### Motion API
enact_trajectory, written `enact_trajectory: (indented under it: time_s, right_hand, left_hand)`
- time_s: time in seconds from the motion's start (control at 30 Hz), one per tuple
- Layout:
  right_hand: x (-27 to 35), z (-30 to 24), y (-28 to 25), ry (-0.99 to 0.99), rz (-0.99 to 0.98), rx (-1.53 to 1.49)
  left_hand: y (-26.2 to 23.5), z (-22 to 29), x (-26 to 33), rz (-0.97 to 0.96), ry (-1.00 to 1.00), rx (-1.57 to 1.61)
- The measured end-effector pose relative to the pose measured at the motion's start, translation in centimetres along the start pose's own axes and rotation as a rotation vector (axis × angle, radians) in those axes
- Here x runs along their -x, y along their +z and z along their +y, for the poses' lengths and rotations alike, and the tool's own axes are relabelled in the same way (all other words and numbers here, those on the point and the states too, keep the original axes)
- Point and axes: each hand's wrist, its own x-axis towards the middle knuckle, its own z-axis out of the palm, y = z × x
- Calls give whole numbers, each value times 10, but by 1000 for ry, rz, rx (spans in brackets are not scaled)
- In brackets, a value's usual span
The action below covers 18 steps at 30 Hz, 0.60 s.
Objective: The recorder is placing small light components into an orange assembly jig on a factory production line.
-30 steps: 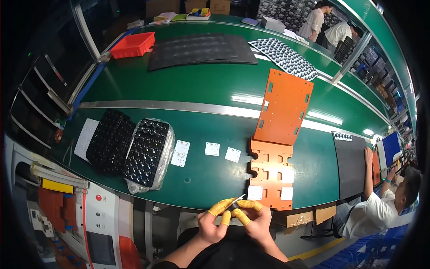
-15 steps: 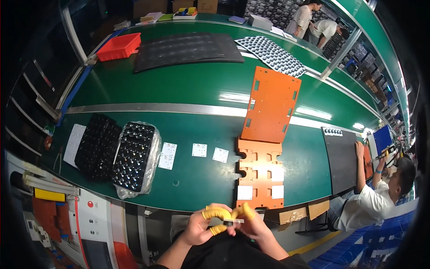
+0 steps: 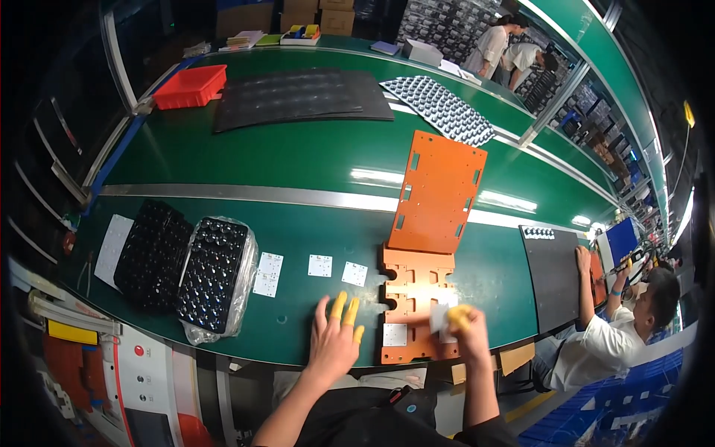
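Observation:
My left hand [image 3: 335,339], with yellow finger cots, reaches over the near edge of the green table, fingers spread and nothing in them. Beyond it lie two separate small white square boards [image 3: 320,266] and a joined pair of boards [image 3: 268,275]. My right hand [image 3: 469,331], also in yellow cots and smeared by motion, pinches a blurred white square board [image 3: 439,320] over the right side of the orange fixture [image 3: 417,298]. Another white board [image 3: 395,334] sits in the fixture's near left. Boards under my right hand are partly hidden. The fixture's orange lid [image 3: 438,194] lies folded back.
Black lens-studded panels [image 3: 216,276], partly in clear plastic, lie at left. Farther back are a red bin [image 3: 190,87], black sheets [image 3: 298,97] and a white studded panel [image 3: 439,108]. A co-worker [image 3: 625,313] sits at right beside a black mat [image 3: 551,279].
My hands, together at the table edge before, have parted. The left moved forward and opened; the right went over the fixture with a white board. The view shifted slightly.

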Motion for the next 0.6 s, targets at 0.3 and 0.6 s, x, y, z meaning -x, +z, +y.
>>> enact_trajectory:
  time_s: [0.3,0.6]
  right_hand:
    - [-89,16,-43,-88,260,282]
    - [-84,19,-36,-6,272,230]
  left_hand:
    - [31,-18,-35,-10,119,-140]
    - [7,-27,15,73,74,-87]
